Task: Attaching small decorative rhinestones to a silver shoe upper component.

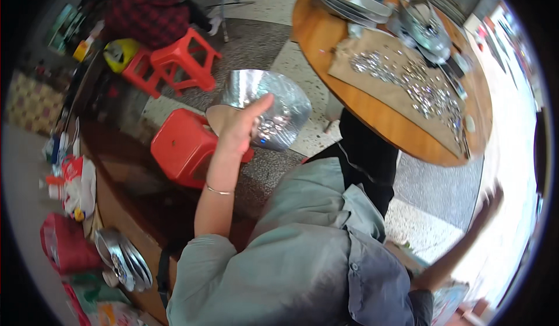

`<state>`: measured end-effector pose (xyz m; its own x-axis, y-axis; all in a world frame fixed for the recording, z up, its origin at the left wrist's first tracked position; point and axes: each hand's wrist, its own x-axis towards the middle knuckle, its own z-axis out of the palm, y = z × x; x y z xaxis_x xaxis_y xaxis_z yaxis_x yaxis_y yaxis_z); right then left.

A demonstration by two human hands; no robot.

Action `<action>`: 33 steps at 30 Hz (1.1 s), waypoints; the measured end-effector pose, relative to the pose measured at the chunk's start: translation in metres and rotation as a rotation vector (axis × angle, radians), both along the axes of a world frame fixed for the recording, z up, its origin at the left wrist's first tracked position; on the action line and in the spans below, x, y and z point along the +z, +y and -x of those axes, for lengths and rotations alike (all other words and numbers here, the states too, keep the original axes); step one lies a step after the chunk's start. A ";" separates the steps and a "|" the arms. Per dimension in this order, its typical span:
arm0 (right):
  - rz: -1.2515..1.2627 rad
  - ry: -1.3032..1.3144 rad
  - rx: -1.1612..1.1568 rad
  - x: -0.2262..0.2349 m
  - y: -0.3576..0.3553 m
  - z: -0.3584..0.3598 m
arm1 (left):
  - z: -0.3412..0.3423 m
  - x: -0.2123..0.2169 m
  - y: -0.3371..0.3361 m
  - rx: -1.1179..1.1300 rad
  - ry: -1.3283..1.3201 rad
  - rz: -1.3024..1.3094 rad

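My left hand [236,129] is closed around the near-left edge of a shiny silver curved piece [285,99], with the thumb stretched over its inner face. Small glittering bits, one of them blue, show on the lower part of that piece beside my palm. Its exact kind cannot be made out. Far out to the right, away from the round table, my right hand [492,202] is held in the air with nothing in it. Its fingers look stretched out, though motion blurs them.
A round wooden table [326,64] at upper right bears brown paper [349,70] strewn with small shiny pieces [428,87], plus stacked trays [352,6]. Red plastic stools [180,145] stand at left. A person [145,14] sits at upper left. Silver curved pieces [131,262] lie at lower left.
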<state>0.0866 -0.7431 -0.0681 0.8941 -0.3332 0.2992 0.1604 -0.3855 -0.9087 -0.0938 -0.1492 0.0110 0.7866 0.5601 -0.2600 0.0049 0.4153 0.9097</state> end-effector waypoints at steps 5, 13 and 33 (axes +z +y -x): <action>-0.254 0.054 0.687 0.057 0.279 0.072 | -0.032 -0.024 -0.057 -0.270 -0.186 -0.004; 0.488 -0.343 0.631 0.061 0.338 0.094 | -0.036 -0.022 -0.097 -0.345 -0.190 0.021; -1.675 0.456 1.272 0.010 0.284 0.025 | -0.039 -0.025 -0.091 -0.533 -0.095 0.227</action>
